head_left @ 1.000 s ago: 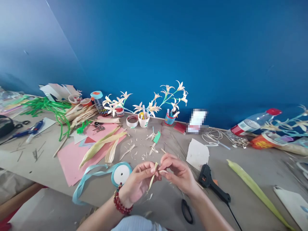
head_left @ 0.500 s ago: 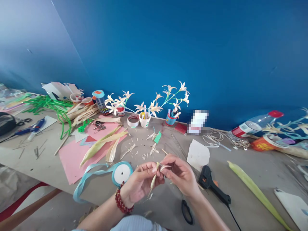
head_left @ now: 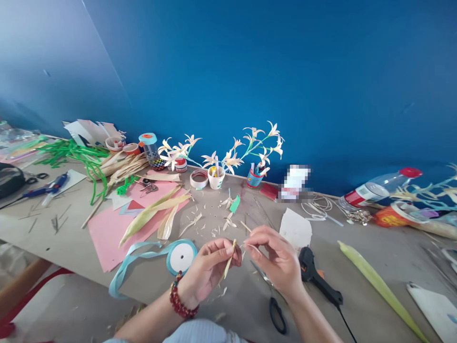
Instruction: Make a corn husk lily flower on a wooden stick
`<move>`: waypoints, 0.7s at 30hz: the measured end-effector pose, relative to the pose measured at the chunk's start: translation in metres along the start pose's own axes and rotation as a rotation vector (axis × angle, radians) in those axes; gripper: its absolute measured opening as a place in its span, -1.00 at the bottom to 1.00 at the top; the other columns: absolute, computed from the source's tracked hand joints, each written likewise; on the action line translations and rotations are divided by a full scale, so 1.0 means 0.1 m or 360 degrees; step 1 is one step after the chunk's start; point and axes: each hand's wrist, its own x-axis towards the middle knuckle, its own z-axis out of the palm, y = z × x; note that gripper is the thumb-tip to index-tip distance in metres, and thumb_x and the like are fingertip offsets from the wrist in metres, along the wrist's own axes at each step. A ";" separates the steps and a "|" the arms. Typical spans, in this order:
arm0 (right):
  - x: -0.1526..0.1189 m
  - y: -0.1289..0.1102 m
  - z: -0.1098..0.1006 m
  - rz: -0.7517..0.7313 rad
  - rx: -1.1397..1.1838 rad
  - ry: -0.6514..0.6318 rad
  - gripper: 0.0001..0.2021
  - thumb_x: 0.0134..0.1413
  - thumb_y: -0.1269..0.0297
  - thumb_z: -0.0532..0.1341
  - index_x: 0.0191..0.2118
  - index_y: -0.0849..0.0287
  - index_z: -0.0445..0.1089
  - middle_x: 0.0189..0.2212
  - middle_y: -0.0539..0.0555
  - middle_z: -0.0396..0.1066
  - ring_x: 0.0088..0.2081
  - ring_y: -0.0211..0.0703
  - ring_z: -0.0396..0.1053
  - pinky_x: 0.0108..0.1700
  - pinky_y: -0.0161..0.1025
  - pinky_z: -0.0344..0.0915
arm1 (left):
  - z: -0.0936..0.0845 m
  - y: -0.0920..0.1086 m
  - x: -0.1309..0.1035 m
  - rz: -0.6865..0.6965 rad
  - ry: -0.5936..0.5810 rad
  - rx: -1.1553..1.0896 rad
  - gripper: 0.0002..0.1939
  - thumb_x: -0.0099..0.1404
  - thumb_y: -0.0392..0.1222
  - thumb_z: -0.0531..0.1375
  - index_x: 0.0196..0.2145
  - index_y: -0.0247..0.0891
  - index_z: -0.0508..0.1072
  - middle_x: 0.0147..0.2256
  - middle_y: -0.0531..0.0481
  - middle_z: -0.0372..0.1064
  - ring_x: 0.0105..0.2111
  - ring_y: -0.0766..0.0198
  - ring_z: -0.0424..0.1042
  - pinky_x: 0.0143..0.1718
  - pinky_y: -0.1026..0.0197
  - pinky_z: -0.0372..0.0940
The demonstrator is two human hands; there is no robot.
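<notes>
My left hand (head_left: 210,267), with a red bead bracelet at its wrist, pinches a narrow, pale yellow-green twist of corn husk (head_left: 228,264) between thumb and fingers. The twist slants down toward me, its knobby end at the top. Just to the right, my right hand (head_left: 273,259) has thumb and fingertips pressed together on a thin pale husk petal (head_left: 251,248), mostly covered by the fingers. A small gap separates the two hands. Beneath my right hand lie scissors (head_left: 277,314) with black handles, partly hidden. Husk scraps (head_left: 229,220) are scattered beyond the hands.
Left of my hands lie a blue ribbon spool (head_left: 181,257) and pink paper (head_left: 103,238) with husks on it. A black glue gun (head_left: 319,276) and a long green husk (head_left: 382,286) are at right. Husk flowers (head_left: 232,159) in cups stand along the blue wall (head_left: 228,71).
My right hand has moved slightly right, away from the left, taking the pale petal from beside the twist. My left hand still grips the husk twist.
</notes>
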 end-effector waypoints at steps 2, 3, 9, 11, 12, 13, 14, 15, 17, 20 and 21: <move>0.01 -0.04 0.00 -0.0059 -0.0078 -0.0016 -0.90 0.13 0.45 0.27 -0.30 0.10 0.50 -0.44 0.05 0.41 -0.38 -0.14 0.38 -0.35 -0.23 0.31 | -0.01 -0.01 0.00 -0.0011 0.0006 0.0009 -0.82 0.19 -0.24 0.34 -0.50 -0.36 0.49 -0.46 -0.06 0.43 -0.39 0.30 0.38 -0.27 0.29 0.22; 0.01 -0.07 0.00 -0.0078 -0.0107 -0.0021 -0.89 0.13 0.46 0.27 -0.29 0.10 0.49 -0.44 0.05 0.41 -0.38 -0.14 0.38 -0.35 -0.23 0.31 | -0.02 -0.01 0.00 -0.0017 0.0010 0.0011 -0.83 0.19 -0.24 0.33 -0.50 -0.36 0.49 -0.46 -0.06 0.43 -0.39 0.30 0.37 -0.26 0.29 0.21; 0.03 -0.14 0.03 -0.0112 -0.0193 -0.0024 -0.88 0.13 0.46 0.26 -0.28 0.09 0.48 -0.44 0.04 0.41 -0.42 -0.15 0.38 -0.38 -0.23 0.33 | -0.01 -0.02 -0.01 -0.0026 0.0029 0.0031 -0.83 0.18 -0.23 0.34 -0.50 -0.36 0.50 -0.46 -0.06 0.42 -0.38 0.30 0.36 -0.25 0.29 0.20; 0.03 -0.14 0.04 -0.0113 -0.0196 -0.0026 -0.88 0.13 0.47 0.25 -0.28 0.08 0.48 -0.44 0.04 0.41 -0.42 -0.15 0.38 -0.38 -0.23 0.34 | 0.00 -0.02 -0.01 -0.0030 0.0036 0.0037 -0.83 0.17 -0.22 0.35 -0.51 -0.36 0.50 -0.47 -0.05 0.41 -0.39 0.30 0.36 -0.26 0.28 0.19; 0.03 -0.14 0.04 -0.0119 -0.0200 -0.0026 -0.87 0.14 0.47 0.25 -0.28 0.08 0.48 -0.44 0.04 0.41 -0.42 -0.15 0.38 -0.38 -0.23 0.34 | 0.00 -0.01 -0.01 -0.0032 0.0039 0.0038 -0.82 0.16 -0.22 0.36 -0.51 -0.36 0.50 -0.47 -0.05 0.41 -0.39 0.30 0.35 -0.26 0.28 0.20; 0.03 -0.14 0.04 -0.0127 -0.0206 -0.0027 -0.87 0.14 0.47 0.25 -0.28 0.08 0.48 -0.44 0.05 0.41 -0.42 -0.16 0.38 -0.39 -0.23 0.34 | 0.01 -0.01 -0.01 -0.0034 0.0041 0.0038 -0.82 0.16 -0.22 0.36 -0.51 -0.35 0.51 -0.47 -0.05 0.41 -0.39 0.29 0.35 -0.25 0.28 0.20; 0.03 -0.13 0.04 -0.0138 -0.0214 -0.0027 -0.87 0.14 0.47 0.25 -0.27 0.08 0.48 -0.43 0.05 0.41 -0.42 -0.16 0.38 -0.39 -0.24 0.34 | 0.01 -0.01 -0.01 -0.0037 0.0040 0.0036 -0.82 0.16 -0.22 0.36 -0.51 -0.36 0.51 -0.47 -0.06 0.41 -0.39 0.29 0.35 -0.25 0.28 0.20; 0.03 -0.13 0.04 -0.0149 -0.0222 -0.0031 -0.87 0.14 0.48 0.25 -0.27 0.08 0.48 -0.43 0.05 0.41 -0.42 -0.17 0.37 -0.39 -0.24 0.34 | 0.01 -0.01 -0.01 -0.0039 0.0038 0.0033 -0.82 0.16 -0.22 0.35 -0.51 -0.36 0.51 -0.47 -0.06 0.41 -0.39 0.29 0.35 -0.25 0.27 0.20; 0.03 -0.13 0.04 -0.0167 -0.0240 -0.0038 -0.85 0.13 0.49 0.24 -0.26 0.09 0.48 -0.42 0.05 0.41 -0.42 -0.18 0.37 -0.39 -0.25 0.34 | 0.01 -0.01 -0.02 -0.0043 0.0027 0.0023 -0.82 0.16 -0.22 0.35 -0.51 -0.36 0.51 -0.47 -0.06 0.40 -0.39 0.29 0.35 -0.25 0.27 0.21; 0.03 -0.12 0.04 -0.0178 -0.0265 -0.0056 -0.84 0.13 0.51 0.24 -0.25 0.08 0.47 -0.41 0.05 0.41 -0.41 -0.18 0.37 -0.38 -0.25 0.34 | 0.00 -0.02 -0.02 -0.0059 0.0020 0.0008 -0.82 0.16 -0.23 0.35 -0.52 -0.36 0.50 -0.47 -0.06 0.40 -0.40 0.29 0.35 -0.26 0.27 0.21; 0.03 -0.12 0.04 -0.0181 -0.0273 -0.0059 -0.83 0.13 0.51 0.24 -0.25 0.08 0.47 -0.41 0.05 0.41 -0.41 -0.18 0.38 -0.38 -0.25 0.35 | 0.00 -0.02 -0.02 -0.0062 0.0020 0.0002 -0.83 0.16 -0.23 0.34 -0.52 -0.36 0.50 -0.47 -0.06 0.40 -0.40 0.29 0.35 -0.25 0.26 0.21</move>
